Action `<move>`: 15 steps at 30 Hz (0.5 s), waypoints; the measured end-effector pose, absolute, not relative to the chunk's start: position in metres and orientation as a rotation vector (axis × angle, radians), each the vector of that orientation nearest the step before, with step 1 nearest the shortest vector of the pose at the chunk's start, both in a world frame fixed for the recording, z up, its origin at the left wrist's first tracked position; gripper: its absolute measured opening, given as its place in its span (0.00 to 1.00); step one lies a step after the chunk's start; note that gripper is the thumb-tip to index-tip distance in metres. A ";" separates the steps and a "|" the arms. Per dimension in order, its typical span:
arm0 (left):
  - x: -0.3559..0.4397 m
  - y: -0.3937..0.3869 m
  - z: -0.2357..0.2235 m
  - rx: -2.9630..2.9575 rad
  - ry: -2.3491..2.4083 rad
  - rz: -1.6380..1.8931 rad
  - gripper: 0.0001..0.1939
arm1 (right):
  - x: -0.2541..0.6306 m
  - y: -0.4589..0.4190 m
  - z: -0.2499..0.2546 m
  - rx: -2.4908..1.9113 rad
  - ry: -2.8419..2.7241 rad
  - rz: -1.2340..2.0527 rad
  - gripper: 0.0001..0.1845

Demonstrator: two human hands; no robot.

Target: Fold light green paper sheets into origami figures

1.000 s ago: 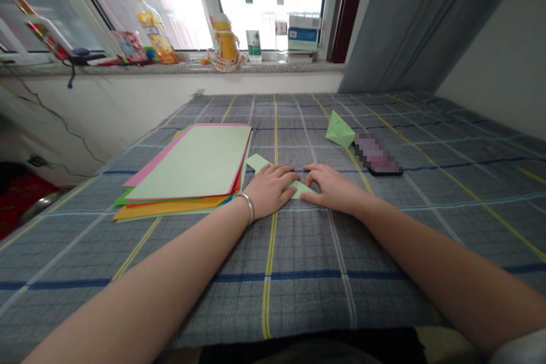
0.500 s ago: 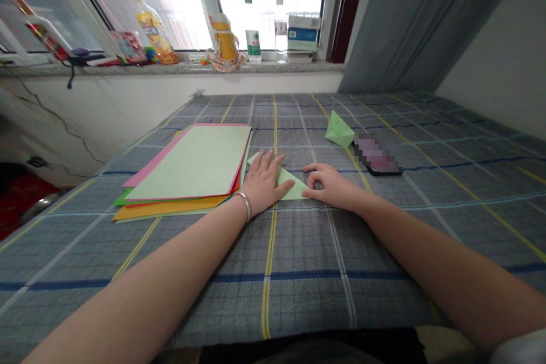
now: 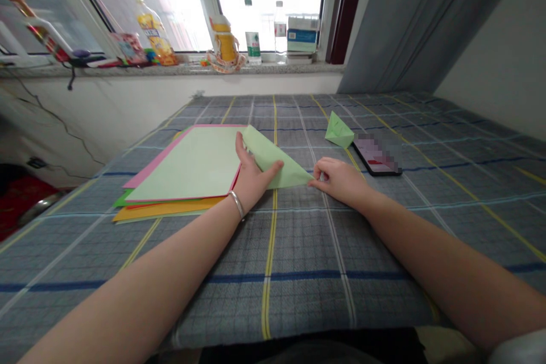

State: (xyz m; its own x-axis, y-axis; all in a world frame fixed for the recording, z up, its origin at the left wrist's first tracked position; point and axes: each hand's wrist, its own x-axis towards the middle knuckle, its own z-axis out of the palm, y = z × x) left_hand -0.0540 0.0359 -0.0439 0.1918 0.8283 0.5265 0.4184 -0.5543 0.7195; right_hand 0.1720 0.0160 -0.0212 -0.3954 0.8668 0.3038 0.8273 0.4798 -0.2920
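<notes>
Pale green folded paper [image 3: 273,159] lay on the checked grey bedcover [image 3: 273,250], a long triangle just beside the right edge of your stack of coloured paper [image 3: 183,165]. Your left hand [image 3: 255,176] rested open across it, not pinching, with a silver bangle [image 3: 236,205] on your wrist. Your right hand [image 3: 336,180] curled at its pointed right end, touching it, though whether you gripped it could not be told. Pale green topped the stack, with pink and orange sheets showing beneath. Farther off sat a folded green paper piece [image 3: 339,131], just beside a smartphone [image 3: 377,154] with its screen blurred.
</notes>
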 end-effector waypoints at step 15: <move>-0.049 0.019 -0.029 2.658 0.607 0.825 0.21 | 0.174 0.023 -0.026 -1.639 -2.169 -0.065 0.07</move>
State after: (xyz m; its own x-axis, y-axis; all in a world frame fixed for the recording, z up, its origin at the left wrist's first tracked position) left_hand -0.0494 0.0186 -0.0290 0.7471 0.4729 0.4672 0.3053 -0.8684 0.3908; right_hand 0.1737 0.0232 -0.0264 -0.2176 0.9095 0.3543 0.9290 0.3043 -0.2105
